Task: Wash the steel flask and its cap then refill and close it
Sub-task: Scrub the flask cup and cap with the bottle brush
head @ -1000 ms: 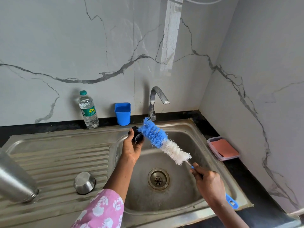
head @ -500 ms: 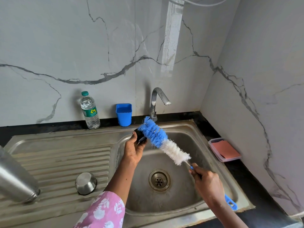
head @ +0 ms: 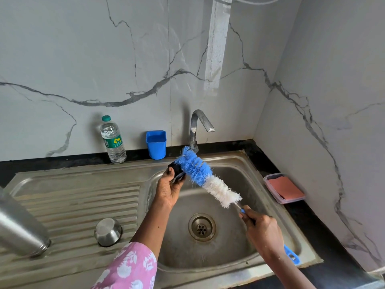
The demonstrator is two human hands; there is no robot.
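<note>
My left hand (head: 169, 188) holds a small black flask cap (head: 176, 171) over the back left corner of the sink basin (head: 239, 176). A bottle brush (head: 205, 176) with blue and white bristles lies across the cap, its blue end touching it. My right hand (head: 263, 231) grips the brush's blue handle lower right. The steel flask (head: 19, 227) stands upside down on the ribbed draining board (head: 79, 207) at the far left. A steel cup-shaped lid (head: 108, 232) sits upside down on the board near the basin.
The tap (head: 200, 126) stands behind the basin with no water running. A water bottle (head: 112, 140) and a blue cup (head: 156, 143) stand by the back wall. A clear box with a pink sponge (head: 284, 189) lies on the black counter at right.
The brush has shifted slightly against the cap while both hands stay over the basin. The flask and steel lid have not moved.
</note>
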